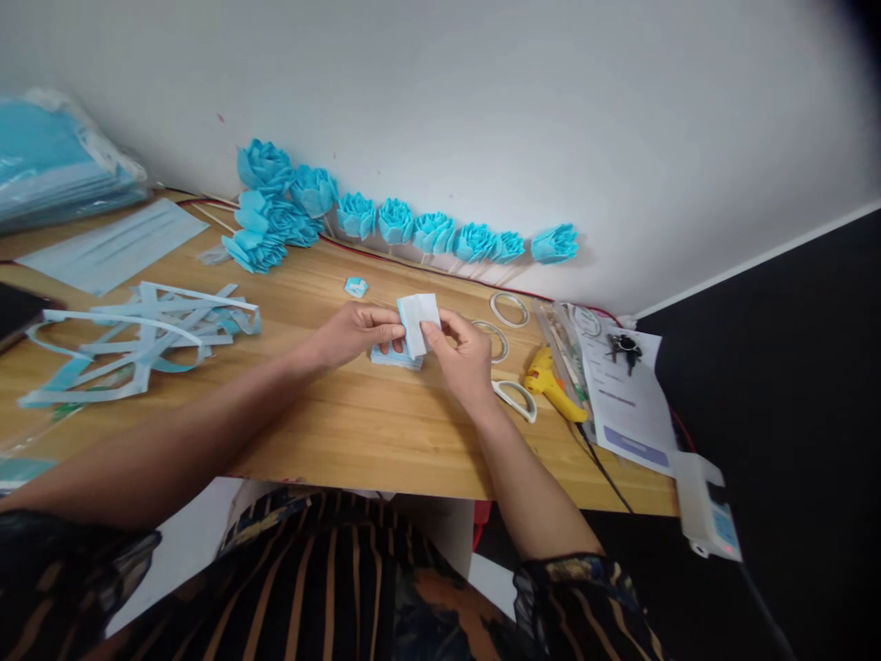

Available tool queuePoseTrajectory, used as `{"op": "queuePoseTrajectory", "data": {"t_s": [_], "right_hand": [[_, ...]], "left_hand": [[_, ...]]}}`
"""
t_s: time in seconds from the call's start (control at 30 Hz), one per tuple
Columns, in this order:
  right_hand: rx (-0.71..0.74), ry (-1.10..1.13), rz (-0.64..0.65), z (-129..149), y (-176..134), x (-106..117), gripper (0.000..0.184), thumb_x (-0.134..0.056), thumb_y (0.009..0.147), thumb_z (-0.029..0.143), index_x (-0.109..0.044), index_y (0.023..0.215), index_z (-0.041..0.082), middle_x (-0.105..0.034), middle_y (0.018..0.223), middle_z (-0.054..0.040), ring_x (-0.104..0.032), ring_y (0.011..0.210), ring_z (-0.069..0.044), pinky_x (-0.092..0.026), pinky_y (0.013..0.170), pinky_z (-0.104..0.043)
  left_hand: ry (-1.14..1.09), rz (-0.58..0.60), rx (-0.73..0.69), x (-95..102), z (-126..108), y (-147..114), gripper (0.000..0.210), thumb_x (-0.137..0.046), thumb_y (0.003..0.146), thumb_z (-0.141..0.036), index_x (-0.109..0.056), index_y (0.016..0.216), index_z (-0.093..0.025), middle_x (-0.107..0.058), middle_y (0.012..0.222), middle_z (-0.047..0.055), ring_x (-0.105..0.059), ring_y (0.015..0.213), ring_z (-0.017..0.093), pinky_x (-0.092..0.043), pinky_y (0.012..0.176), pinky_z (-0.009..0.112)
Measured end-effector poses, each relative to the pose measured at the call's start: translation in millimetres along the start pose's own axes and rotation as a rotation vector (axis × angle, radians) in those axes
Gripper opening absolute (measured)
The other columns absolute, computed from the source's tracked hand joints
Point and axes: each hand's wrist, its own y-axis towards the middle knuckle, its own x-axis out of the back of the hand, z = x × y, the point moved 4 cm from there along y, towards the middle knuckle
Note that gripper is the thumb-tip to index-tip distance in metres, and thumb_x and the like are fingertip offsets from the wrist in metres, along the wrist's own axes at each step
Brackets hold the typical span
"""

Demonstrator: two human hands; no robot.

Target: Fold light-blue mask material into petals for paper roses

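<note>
Between my two hands is a small white and light-blue piece of face mask fabric (421,323), held up just above the table. My left hand (362,330) pinches its left edge with thumb and fingers. On its right edge, my right hand (462,349) has a closed grip with the thumb on the front. Below the left fingers lies a small stack of light-blue fabric pieces (397,360), partly hidden by the hand. A small blue and white folded piece (356,287) rests on the table beyond my left hand.
Blue fabric flowers (395,220) on sticks line the wall. Cut mask strips (148,335), a flat mask (117,246) and bagged masks (61,161) are leftward. Rightward are tape rings (509,296), scissors with a white handle (527,404), a yellow glue gun (551,381), papers (623,395) and keys (625,347).
</note>
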Motion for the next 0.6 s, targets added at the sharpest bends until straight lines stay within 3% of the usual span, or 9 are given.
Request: {"op": "queuePoseTrajectory", "data": {"t_s": [0.6], "right_hand": [[0.039,-0.027,0.072,3.6,-0.7,-3.7,0.017,-0.062,0.087,0.034,-0.072,0.092,0.022,-0.073,0.085,-0.0017,-0.066,0.076,-0.017,-0.052,0.073,-0.031]], "left_hand": [[-0.040,-0.016,0.052,-2.0,3.2,1.2,0.029,-0.071,0.077,-0.042,-0.071,0.069,-0.014,-0.066,0.064,0.003,-0.054,0.057,0.010,-0.044,0.056,0.022]]}}
